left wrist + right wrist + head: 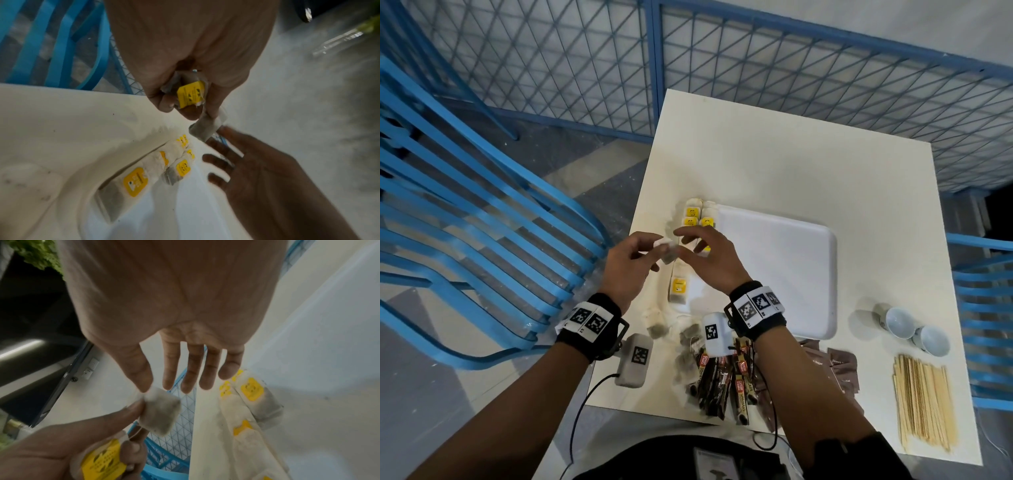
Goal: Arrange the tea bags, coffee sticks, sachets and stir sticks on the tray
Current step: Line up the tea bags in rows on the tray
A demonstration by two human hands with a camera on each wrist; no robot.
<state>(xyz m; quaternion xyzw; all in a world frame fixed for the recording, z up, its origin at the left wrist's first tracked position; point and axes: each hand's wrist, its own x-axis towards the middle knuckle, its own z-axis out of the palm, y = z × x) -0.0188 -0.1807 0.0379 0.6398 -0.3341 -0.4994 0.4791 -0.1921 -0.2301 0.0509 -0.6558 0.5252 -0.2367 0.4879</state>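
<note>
At the left of the head view stood a blue slatted chair (482, 212), beside the white surface (774, 164). Just right of it, the left hand (628, 263) hovered above the surface's left edge, its grip closed on a tea bag (667, 251): the thumb and fingers pinched the grey pouch, and the left wrist view showed its yellow tag (190, 94) tucked against the curled fingers. The right hand (709, 260) hung just beside it with fingers straight and spread, grip open, its thumb tip touching or nearly touching the pouch in the right wrist view. Below and behind both hands a row of tea bags (693, 219) with yellow tags lay along the left edge of the white tray (791, 267); whether they rested on its rim or on the surface I could not tell. Toward the lower centre of the frame, loose tea bags (654, 329) and dark coffee sticks (722, 380) lay on the surface, then brown sachets (842, 366) near the tray's lower right corner. Farther right lay two paper cups (914, 329) on their sides, and below them a bundle of wooden stir sticks (921, 401).
</note>
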